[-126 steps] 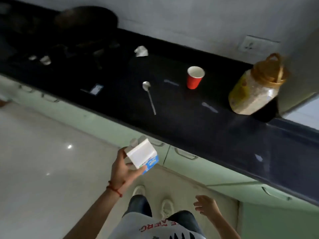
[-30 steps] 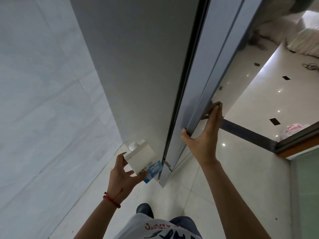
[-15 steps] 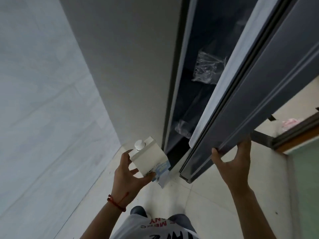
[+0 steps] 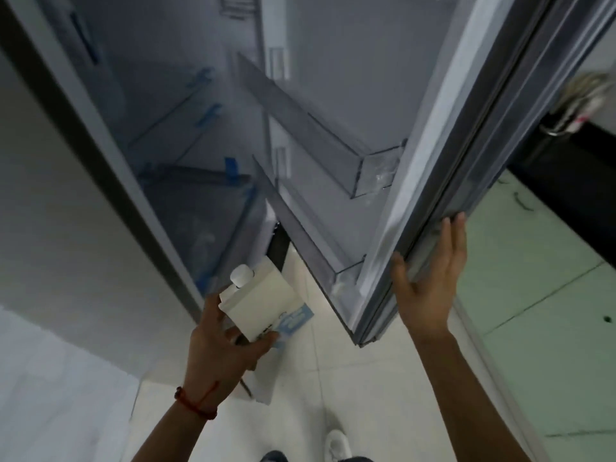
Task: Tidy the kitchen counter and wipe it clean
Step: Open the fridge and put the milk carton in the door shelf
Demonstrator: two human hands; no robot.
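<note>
Gripping boxy white carton, left hand fingers curled; right hand fingers straight on smooth fridge door edge.

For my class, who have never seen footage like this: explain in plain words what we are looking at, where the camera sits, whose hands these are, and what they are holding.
There is no machine here. The picture comes from one wide-angle camera worn on a person's head, looking forward and down, so the two arms reaching in from below are the wearer's own.

The left hand grips a small white carton with a round white cap and a blue printed side. The right hand rests with straight fingers against the edge of an open fridge door.

Inside the fridge the shelves look bare, and so do the door racks. Below is pale tiled floor; at far right are pale green cabinets under a dark counter.
</note>
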